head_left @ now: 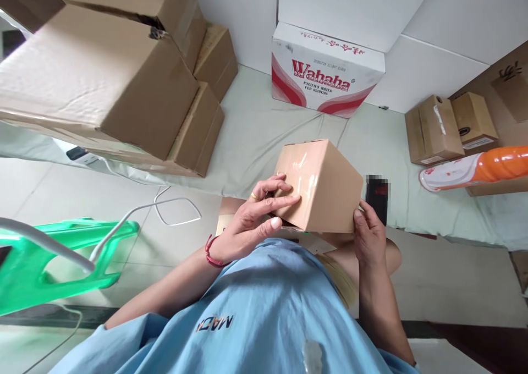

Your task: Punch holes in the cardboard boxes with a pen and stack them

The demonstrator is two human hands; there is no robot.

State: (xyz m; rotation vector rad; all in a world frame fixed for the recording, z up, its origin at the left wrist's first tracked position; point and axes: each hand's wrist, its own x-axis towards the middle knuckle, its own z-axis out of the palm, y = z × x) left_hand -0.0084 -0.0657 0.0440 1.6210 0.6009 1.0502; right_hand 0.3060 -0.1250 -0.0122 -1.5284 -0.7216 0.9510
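A small cardboard box (315, 187), with clear tape on its left face, is tilted between my two hands at the near edge of the covered table. The fingers of my left hand (262, 212) are spread, and their tips lie against the taped face; a ring and a red bracelet show on this side. At the box's lower right corner, my right hand (370, 231) pinches the edge between thumb and fingers. The underside of the box is mostly hidden.
Large cardboard boxes (144, 82) are stacked at the left. A Wahaha carton (325, 71) stands at the back. To the right are small boxes (435, 129), an orange-and-white bottle (474, 168) and a dark object (377, 198). A green stool (94, 280) and white cable (127, 214) are lower left.
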